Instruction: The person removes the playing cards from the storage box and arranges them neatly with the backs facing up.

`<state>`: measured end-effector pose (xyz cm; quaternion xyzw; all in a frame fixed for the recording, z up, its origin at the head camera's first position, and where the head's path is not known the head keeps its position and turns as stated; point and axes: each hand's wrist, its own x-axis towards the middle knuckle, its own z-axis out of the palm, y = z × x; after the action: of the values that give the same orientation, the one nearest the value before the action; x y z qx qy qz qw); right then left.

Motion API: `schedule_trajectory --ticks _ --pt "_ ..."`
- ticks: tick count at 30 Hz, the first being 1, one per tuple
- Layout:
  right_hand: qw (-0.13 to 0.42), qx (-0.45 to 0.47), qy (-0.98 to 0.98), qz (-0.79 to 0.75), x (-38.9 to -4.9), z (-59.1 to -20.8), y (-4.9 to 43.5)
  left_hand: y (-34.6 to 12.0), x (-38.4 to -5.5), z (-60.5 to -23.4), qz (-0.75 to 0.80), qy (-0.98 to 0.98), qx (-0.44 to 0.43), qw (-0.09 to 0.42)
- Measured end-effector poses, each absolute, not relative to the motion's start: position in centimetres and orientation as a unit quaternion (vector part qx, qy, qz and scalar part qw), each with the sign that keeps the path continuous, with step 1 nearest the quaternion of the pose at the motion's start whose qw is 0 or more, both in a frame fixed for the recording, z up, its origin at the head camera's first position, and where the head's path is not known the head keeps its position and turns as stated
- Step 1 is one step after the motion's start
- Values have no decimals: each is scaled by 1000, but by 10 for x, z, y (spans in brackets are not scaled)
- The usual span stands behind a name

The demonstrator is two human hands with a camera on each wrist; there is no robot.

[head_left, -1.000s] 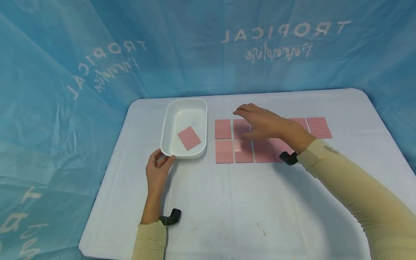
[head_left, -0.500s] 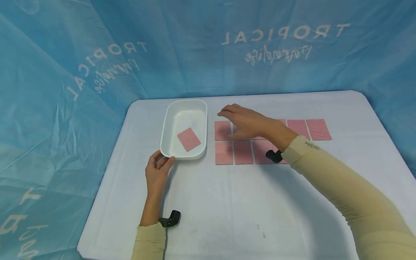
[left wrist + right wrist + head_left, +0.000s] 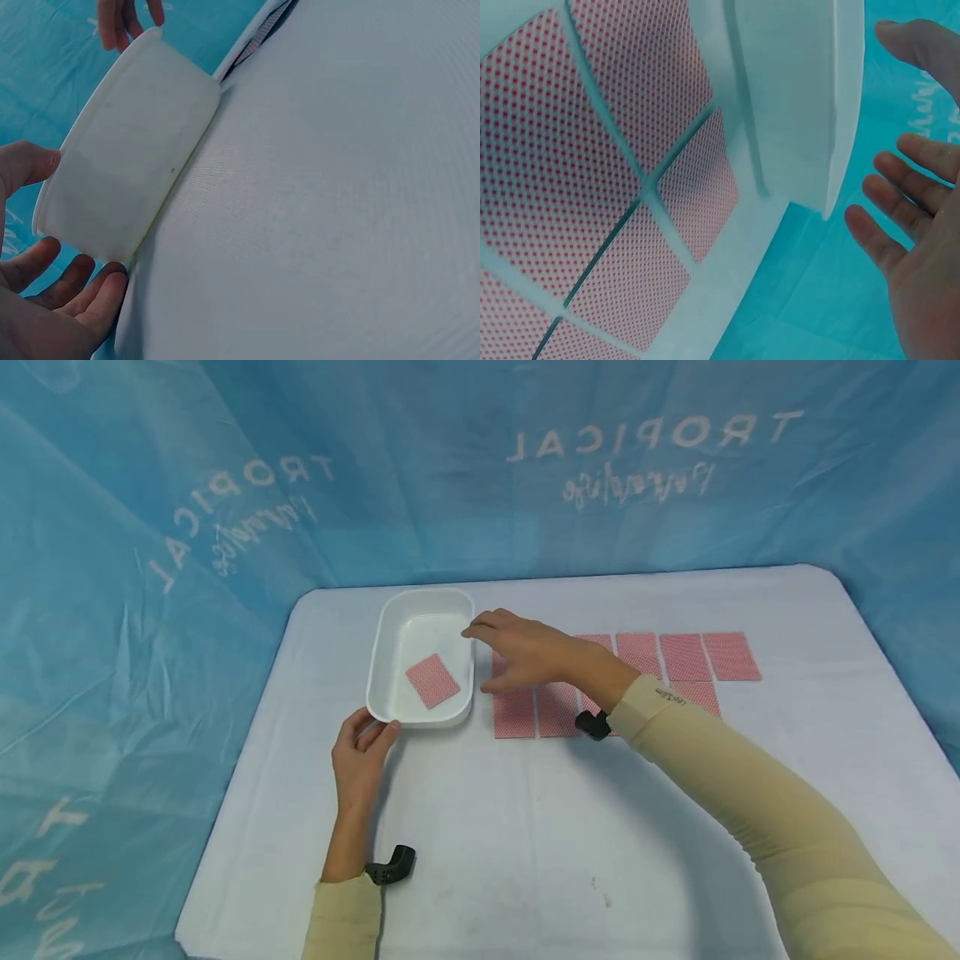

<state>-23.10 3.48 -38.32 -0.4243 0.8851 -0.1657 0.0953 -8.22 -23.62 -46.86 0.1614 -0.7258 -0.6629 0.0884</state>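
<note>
A white plastic tray (image 3: pixel 441 620) stands at the table's back left, with one red-patterned playing card (image 3: pixel 432 681) lying face down and askew inside. My left hand (image 3: pixel 362 762) grips its near left corner, thumb at the near rim and fingers round the left side; the left wrist view shows thumb and fingertips against the tray (image 3: pixel 142 142). Just over the tray's right edge hovers my right hand (image 3: pixel 525 652), fingers extended and thumb apart, holding nothing. In the right wrist view that hand (image 3: pixel 930 232) is beside the tray wall (image 3: pixel 802 90). Beneath it, some playing cards (image 3: pixel 555 150) are partly hidden.
Two rows of face-down playing cards (image 3: pixel 684 656) lie right of the tray, several per row, with narrow gaps between. A white cloth covers the table (image 3: pixel 525 843). Blue printed fabric (image 3: pixel 450 468) hangs behind and to the left.
My right hand has moved left, from above the cards to the tray's right edge, uncovering cards on the right. The left hand stays at the tray's corner; the card inside has not moved.
</note>
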Motion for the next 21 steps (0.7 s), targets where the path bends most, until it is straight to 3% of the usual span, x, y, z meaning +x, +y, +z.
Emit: schedule_trajectory --ticks 21 --pt "82 -459 871 -156 -232 -389 0 -238 -83 -481 -653 -732 164 104"
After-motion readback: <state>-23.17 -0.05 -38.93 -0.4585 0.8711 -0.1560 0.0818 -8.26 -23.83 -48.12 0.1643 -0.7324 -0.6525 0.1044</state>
